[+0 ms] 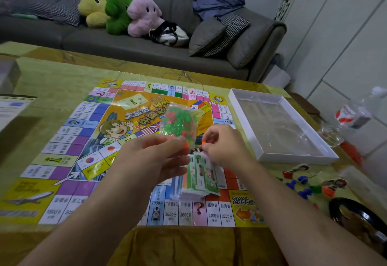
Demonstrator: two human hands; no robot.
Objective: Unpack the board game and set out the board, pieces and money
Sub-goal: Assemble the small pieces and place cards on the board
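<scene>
Bag of pieces: a clear bag [181,122] of green and red plastic pieces, held up over the middle of the board [69,140]; its long axis runs up and away from the hands, lower edge nearest them
Left hand: the left hand [155,156] pinches the bag's lower left corner, fingers curled round it
Right hand: the right hand [223,146] pinches at the lower right edge, fingertips together; both hands equally near, so the opening judged to lie between them
Next move: probably tearing or pulling the bottom edge apart; pieces could scatter over the board
Money: a stack of paper notes [199,176] lies on the board just below the hands
Box tray: white tray [293,156] right of the board, holding only a clear moulded insert
Loose pawns: coloured pawns [303,188] on the table near the tray
</scene>
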